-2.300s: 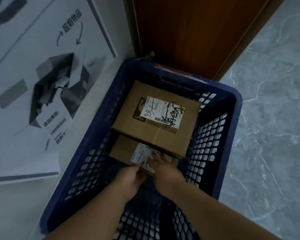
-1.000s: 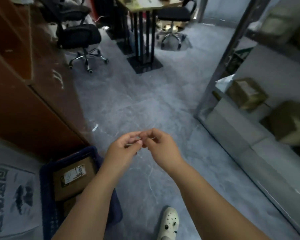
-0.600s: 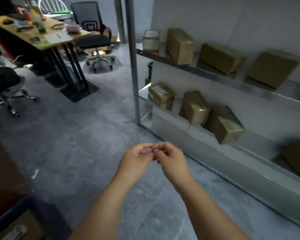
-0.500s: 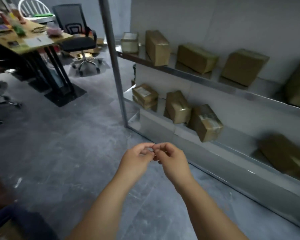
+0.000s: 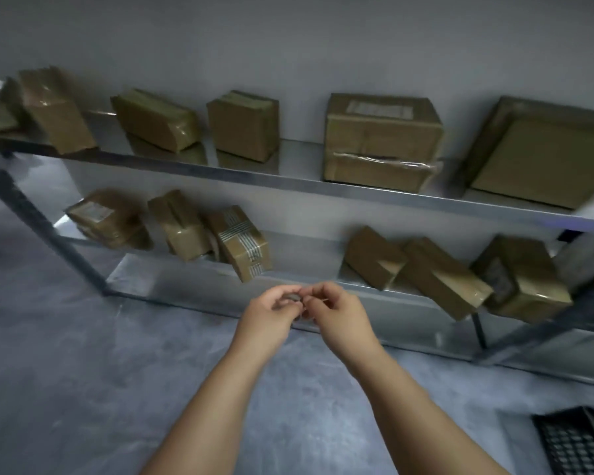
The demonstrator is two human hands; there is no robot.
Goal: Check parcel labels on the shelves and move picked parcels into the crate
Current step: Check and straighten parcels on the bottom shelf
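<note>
The tape-banded brown cardboard parcel [image 5: 244, 246] on the grey metal shelf [image 5: 172, 275] looks light, stiff and slick, best clasped by opposite sides; left grip [image 5: 271, 313] and right grip [image 5: 336, 313] curl together, contents indiscernible.

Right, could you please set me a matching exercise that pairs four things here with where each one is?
Things:
1 cross-taped parcel
2 large top-labelled parcel
3 black crate
4 left hand

Places:
A on the upper shelf
B bottom right of the view
C fingertips meeting the right hand
D on the lower shelf, tilted

Pairs: 1-D; 2-A; 3-B; 4-C
</note>
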